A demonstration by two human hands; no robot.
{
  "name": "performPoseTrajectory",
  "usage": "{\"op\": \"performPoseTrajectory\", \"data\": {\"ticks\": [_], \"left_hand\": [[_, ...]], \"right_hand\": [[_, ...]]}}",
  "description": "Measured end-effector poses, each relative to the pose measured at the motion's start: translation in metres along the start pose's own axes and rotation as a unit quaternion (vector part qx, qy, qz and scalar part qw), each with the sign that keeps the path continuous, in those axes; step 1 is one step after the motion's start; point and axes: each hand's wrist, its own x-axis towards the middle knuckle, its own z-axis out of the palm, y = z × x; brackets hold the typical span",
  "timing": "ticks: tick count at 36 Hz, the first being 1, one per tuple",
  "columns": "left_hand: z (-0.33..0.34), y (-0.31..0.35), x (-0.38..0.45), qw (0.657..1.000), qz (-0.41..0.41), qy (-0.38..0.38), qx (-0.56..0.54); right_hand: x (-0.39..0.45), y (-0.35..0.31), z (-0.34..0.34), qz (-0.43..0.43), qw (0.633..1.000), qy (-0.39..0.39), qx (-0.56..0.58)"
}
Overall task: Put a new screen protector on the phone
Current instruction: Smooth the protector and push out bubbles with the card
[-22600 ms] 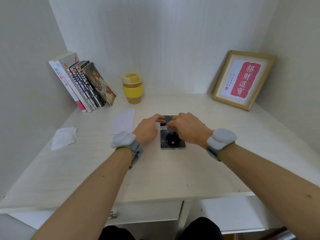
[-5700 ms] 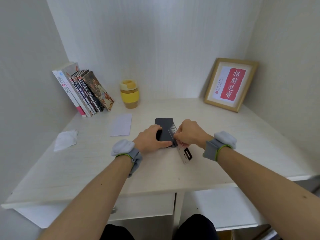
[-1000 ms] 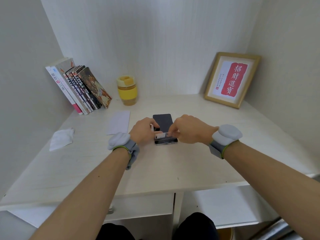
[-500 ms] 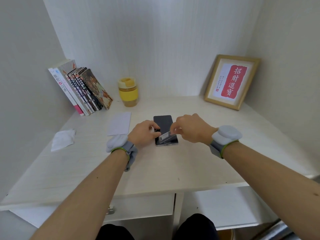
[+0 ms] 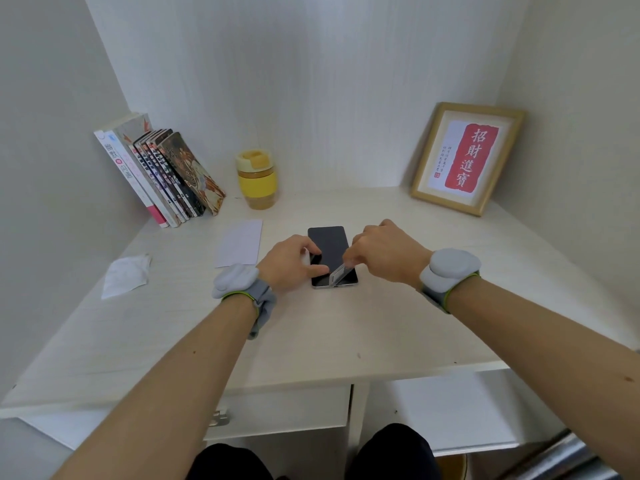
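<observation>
A dark phone (image 5: 329,245) lies face up on the pale desk (image 5: 311,334), near its middle. My left hand (image 5: 292,263) rests on the phone's near left edge, thumb and fingers pressing it down. My right hand (image 5: 384,252) pinches a small clear tab of film (image 5: 337,273) that rises at a slant from the phone's near right corner. Whether the film is fully free of the glass cannot be told.
A white paper sheet (image 5: 239,242) lies left of the phone and a crumpled white wipe (image 5: 126,275) further left. Leaning books (image 5: 159,178), a yellow cup (image 5: 257,180) and a framed red print (image 5: 465,157) stand at the back. A drawer (image 5: 277,412) sits below.
My right hand has lifted the film tab from lying flat across the phone's near end to a steeper slant. My left hand has stayed on the phone's left edge.
</observation>
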Motion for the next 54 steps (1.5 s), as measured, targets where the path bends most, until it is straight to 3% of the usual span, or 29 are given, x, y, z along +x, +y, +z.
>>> {"op": "performPoseTrajectory", "data": {"ticks": [12,21,28,46,54], "left_hand": [[0.000,0.000,0.002,1.000,-0.004,-0.006,0.002],[-0.002,0.000,0.001,1.000,-0.005,-0.011,0.011],[-0.001,0.003,0.001,1.000,-0.012,-0.013,0.022],[-0.002,0.007,0.001,0.999,-0.024,-0.027,0.039],[-0.002,0.009,0.000,0.999,-0.025,-0.030,0.038]], "right_hand": [[-0.006,0.004,-0.007,-0.001,0.999,-0.015,0.032],[-0.003,0.000,-0.019,0.062,0.983,-0.045,0.167],[-0.007,-0.011,-0.024,0.100,0.985,-0.071,0.125],[-0.025,-0.031,-0.046,0.065,0.992,-0.104,0.041],[-0.021,-0.033,-0.048,0.077,0.989,-0.112,0.055]]}}
